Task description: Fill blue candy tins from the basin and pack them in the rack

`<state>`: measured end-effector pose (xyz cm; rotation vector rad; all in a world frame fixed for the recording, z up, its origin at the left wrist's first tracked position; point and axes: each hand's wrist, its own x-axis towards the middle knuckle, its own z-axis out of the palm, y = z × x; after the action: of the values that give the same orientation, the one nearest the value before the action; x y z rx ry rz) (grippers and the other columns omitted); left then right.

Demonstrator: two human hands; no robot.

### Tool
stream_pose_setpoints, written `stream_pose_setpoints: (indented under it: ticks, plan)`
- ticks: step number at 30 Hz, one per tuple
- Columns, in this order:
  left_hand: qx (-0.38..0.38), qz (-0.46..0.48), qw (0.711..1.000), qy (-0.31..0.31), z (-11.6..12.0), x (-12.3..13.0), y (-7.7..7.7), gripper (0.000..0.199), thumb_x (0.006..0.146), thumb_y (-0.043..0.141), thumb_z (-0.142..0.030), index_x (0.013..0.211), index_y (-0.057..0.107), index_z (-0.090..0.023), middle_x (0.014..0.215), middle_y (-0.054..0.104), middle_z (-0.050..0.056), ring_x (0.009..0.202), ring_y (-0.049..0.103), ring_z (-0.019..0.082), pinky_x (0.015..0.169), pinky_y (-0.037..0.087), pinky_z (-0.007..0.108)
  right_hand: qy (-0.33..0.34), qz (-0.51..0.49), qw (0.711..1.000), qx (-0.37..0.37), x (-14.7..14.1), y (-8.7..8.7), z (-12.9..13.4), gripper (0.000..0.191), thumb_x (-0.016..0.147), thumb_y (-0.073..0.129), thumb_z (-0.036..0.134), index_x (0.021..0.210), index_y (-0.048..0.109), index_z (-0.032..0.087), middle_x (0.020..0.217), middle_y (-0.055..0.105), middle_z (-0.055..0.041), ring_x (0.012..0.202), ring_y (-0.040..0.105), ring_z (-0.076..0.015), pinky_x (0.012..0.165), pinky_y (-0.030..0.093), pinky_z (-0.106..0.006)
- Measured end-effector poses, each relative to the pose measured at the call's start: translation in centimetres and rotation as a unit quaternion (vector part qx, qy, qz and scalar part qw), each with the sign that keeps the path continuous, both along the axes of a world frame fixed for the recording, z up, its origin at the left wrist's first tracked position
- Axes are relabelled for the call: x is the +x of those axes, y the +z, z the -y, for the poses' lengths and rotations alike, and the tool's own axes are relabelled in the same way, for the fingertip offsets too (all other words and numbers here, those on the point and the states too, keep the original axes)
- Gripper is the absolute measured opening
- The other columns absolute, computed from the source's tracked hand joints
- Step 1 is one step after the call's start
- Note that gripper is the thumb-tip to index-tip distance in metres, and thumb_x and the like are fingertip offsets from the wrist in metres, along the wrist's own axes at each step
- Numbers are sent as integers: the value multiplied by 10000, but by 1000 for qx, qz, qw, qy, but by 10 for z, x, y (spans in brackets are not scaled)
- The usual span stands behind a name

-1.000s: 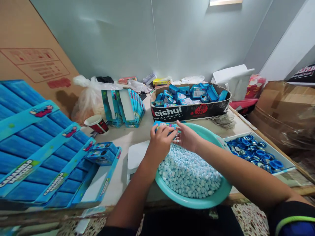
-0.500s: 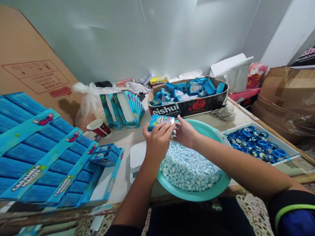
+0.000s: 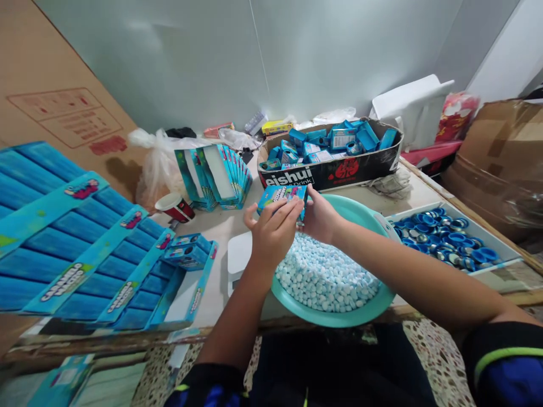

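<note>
Over the turquoise basin (image 3: 331, 320), left hand (image 3: 274, 233) has fingers curled around a blue candy box (image 3: 278, 194). Right hand (image 3: 322, 219): thumb on box's right end, other fingers partly hidden, can't tell how closed.

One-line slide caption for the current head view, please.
Left hand holds a small blue box, right hand at its end, near a teal basin of pale blue pellets.

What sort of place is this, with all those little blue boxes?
Probably a small packing workshop. There's a teal basin of candy-like pieces, a black carton full of small blue boxes, and a white tray of blue caps.
</note>
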<state>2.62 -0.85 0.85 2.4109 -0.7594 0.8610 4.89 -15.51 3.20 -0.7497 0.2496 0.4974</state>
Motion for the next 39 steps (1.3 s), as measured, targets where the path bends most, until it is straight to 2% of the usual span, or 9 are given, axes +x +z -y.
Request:
stream_pose_setpoints:
  ticks: [8, 13, 17, 20, 27, 34, 36, 37, 39]
  plan:
    - [36, 46, 998, 27, -2, 4, -3, 382, 998, 511, -170, 1267, 703, -361, 1271, 756, -17, 1260, 608, 268, 1216, 58, 549, 6, -1, 1000, 24, 7, -3, 5, 546, 1076, 271, 603, 896, 584, 193, 617, 440, 26, 526, 409, -146, 579, 480, -290]
    - [37, 65, 996, 40, -2, 4, 10, 345, 1002, 542, -191, 1243, 709, -372, 1306, 738, -26, 1300, 570, 265, 1198, 81, 529, 8, 2, 1000, 16, 12, -4, 9, 536, 1087, 224, 581, 937, 567, 197, 717, 547, -14, 624, 559, -166, 592, 522, -292]
    - [99, 13, 994, -41, -6, 20, 21, 356, 1019, 504, -186, 1261, 696, -363, 1327, 726, -7, 1298, 571, 256, 1181, 175, 523, -12, -13, 1000, 7, 19, -8, 13, 525, 1082, 222, 594, 947, 544, 202, 721, 525, -5, 605, 541, -162, 599, 547, -312]
    - [142, -31, 984, -99, -11, 34, 17, 359, 1019, 495, -168, 1251, 699, -351, 1323, 728, 4, 1285, 583, 245, 1171, 227, 510, -13, -10, 1000, 23, 21, -9, 12, 494, 1079, 249, 597, 937, 521, 209, 701, 487, 19, 569, 493, -149, 593, 545, -311]
    - [143, 24, 989, -22, -9, 37, 0, 450, 985, 491, -105, 1242, 722, -394, 1237, 766, -2, 1217, 618, 259, 1183, 166, 568, 1, 8, 996, -88, 25, -13, 9, 471, 1077, 303, 589, 907, 522, 208, 747, 531, 8, 624, 555, -155, 622, 544, -316]
    - [83, 31, 996, 32, -26, 36, 3, 392, 918, 655, -182, 1288, 697, -302, 1220, 756, 67, 1165, 659, 292, 1070, 382, 509, 48, 65, 981, -176, 28, -19, 12, 437, 1074, 309, 563, 1025, 553, 204, 916, 665, -60, 822, 665, -211, 717, 572, -367]
    - [10, 20, 998, 52, -40, 34, 1, 397, 882, 734, -274, 1277, 692, -251, 1212, 739, 96, 1135, 672, 289, 1034, 454, 473, 85, 138, 940, -302, 27, -23, 13, 360, 1059, 404, 519, 1082, 585, 208, 1083, 696, -97, 946, 673, -235, 780, 567, -373]
    - [-36, 14, 997, 61, -50, 33, -1, 407, 863, 761, -312, 1256, 695, -235, 1201, 731, 99, 1115, 678, 281, 1011, 490, 450, 111, 191, 894, -389, 26, -25, 14, 331, 1045, 455, 492, 1111, 610, 207, 1164, 691, -112, 1019, 665, -254, 828, 558, -380]
    - [-137, -1, 988, 74, -71, 31, -6, 425, 825, 794, -345, 1219, 696, -219, 1181, 709, 90, 1062, 692, 252, 948, 553, 400, 183, 306, 744, -565, 24, -32, 14, 325, 1016, 524, 450, 1182, 650, 201, 1280, 657, -140, 1153, 627, -306, 930, 526, -406]
